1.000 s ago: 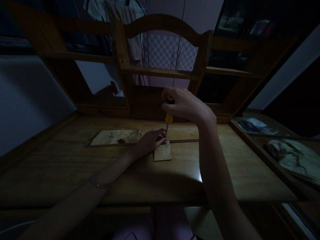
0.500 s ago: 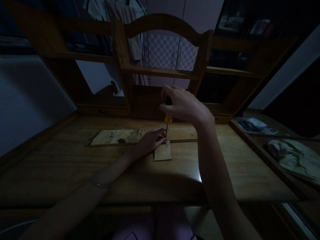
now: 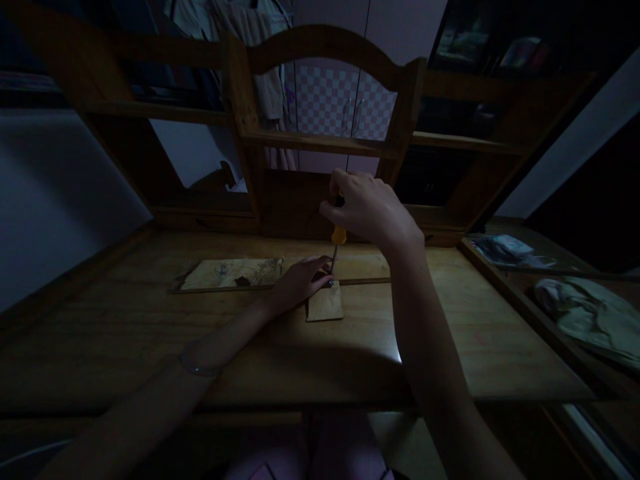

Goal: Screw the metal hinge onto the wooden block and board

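Observation:
My right hand (image 3: 367, 207) is closed around the top of a yellow-handled screwdriver (image 3: 338, 236), held upright with its metal tip down on a small square wooden piece (image 3: 325, 304). My left hand (image 3: 300, 281) rests on the desk beside that piece, fingers pinched at the screwdriver's tip, where something small and dark sits that I cannot make out. The piece lies on the wooden desk (image 3: 150, 333), against a long flat board (image 3: 235, 273).
A wooden hutch with shelves (image 3: 320, 143) rises at the desk's back edge. Crumpled cloth and papers (image 3: 585, 313) lie on a side surface at the right. A bracelet (image 3: 197, 368) sits on my left wrist. The room is dim.
My right hand has shifted its grip slightly round the screwdriver handle, as in turning. The left hand and the wooden piece have stayed put.

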Motion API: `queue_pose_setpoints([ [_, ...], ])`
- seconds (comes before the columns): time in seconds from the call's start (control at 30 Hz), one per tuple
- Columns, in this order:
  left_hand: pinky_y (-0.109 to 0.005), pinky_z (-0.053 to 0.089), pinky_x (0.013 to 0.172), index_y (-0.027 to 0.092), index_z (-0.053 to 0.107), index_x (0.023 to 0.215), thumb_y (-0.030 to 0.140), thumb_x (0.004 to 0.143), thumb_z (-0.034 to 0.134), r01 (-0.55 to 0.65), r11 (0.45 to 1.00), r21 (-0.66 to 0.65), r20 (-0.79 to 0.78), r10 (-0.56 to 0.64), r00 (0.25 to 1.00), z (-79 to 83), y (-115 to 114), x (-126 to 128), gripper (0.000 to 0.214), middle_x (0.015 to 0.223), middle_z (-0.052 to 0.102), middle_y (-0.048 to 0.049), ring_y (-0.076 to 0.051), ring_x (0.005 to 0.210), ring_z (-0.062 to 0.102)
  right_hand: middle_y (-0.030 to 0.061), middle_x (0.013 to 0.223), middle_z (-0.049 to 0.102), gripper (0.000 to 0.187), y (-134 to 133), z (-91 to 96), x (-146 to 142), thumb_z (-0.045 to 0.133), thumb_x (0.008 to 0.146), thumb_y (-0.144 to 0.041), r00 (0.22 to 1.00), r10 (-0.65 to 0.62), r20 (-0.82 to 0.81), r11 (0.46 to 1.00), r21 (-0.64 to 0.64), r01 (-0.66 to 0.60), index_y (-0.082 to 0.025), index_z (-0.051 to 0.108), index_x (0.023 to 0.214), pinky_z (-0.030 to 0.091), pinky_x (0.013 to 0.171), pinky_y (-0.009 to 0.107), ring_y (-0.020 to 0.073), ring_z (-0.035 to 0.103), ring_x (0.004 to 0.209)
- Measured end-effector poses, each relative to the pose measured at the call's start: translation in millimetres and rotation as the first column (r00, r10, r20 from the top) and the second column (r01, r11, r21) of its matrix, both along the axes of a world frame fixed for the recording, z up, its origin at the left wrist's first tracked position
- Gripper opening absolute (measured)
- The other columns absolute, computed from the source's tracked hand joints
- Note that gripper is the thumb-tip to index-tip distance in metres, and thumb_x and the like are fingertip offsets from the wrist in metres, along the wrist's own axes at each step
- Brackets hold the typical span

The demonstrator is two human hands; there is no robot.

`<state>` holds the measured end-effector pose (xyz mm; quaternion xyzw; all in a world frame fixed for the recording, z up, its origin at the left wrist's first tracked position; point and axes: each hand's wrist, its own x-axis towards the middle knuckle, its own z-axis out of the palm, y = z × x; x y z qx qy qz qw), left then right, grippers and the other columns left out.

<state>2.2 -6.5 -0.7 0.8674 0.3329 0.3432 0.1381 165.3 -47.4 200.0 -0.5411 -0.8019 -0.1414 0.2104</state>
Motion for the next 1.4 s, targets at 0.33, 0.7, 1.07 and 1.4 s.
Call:
queue_pose_setpoints([
  [0.33, -0.031, 0.056, 0.084, 0.023, 0.059, 0.119, 0.023, 0.094, 0.071, -0.03, 0.999, 0.017, -0.021, 0.031, 0.999, 2.8, -1.3, 0.0, 0.028, 0.103, 0.071, -0.0035, -0.019, 0.094, 0.071, 0.0157, 0.119, 0.068, 0.036, -2.5, 0.0, -3.2, 0.051, 0.093, -0.031, 0.998, 0.055, -0.001, 0.998, 0.008, -0.055, -0.016, 0.061, 0.124, 0.045, 0.082, 0.04, 0.0285, 0.064, 0.096],
  [0.7, -0.032, 0.056, 0.085, 0.023, 0.059, 0.12, 0.025, 0.094, 0.071, -0.035, 0.999, 0.018, -0.035, 0.035, 0.999, 0.8, -0.3, 0.1, 0.028, 0.104, 0.071, -0.004, -0.02, 0.096, 0.071, 0.017, 0.123, 0.067, 0.04, -3.2, -0.1, -2.6, 0.05, 0.091, -0.029, 0.998, 0.066, 0.001, 0.998, -0.018, -0.066, -0.016, 0.058, 0.128, 0.044, 0.084, 0.04, 0.0295, 0.063, 0.101],
  [1.07, -0.031, 0.056, 0.084, 0.024, 0.058, 0.119, 0.023, 0.094, 0.071, -0.027, 1.0, -0.01, -0.034, 0.027, 0.999, 4.3, -2.5, 1.0, 0.028, 0.104, 0.073, -0.0038, -0.02, 0.095, 0.072, 0.0143, 0.117, 0.069, 0.031, -2.8, 0.4, -1.5, 0.051, 0.092, -0.028, 0.997, 0.064, 0.031, 0.998, -0.014, -0.064, -0.018, 0.063, 0.119, 0.044, 0.083, 0.04, 0.029, 0.064, 0.098],
  [1.4, -0.033, 0.055, 0.085, 0.026, 0.058, 0.124, 0.026, 0.094, 0.072, -0.063, 0.998, 0.004, -0.049, 0.063, 0.997, -0.3, -2.1, 2.2, 0.033, 0.103, 0.072, -0.0024, -0.021, 0.095, 0.071, 0.012, 0.107, 0.071, 0.023, 3.0, 1.1, -0.6, 0.052, 0.093, -0.028, 0.997, 0.072, 0.003, 0.997, -0.004, -0.072, -0.02, 0.069, 0.108, 0.044, 0.086, 0.042, 0.0297, 0.064, 0.101],
])
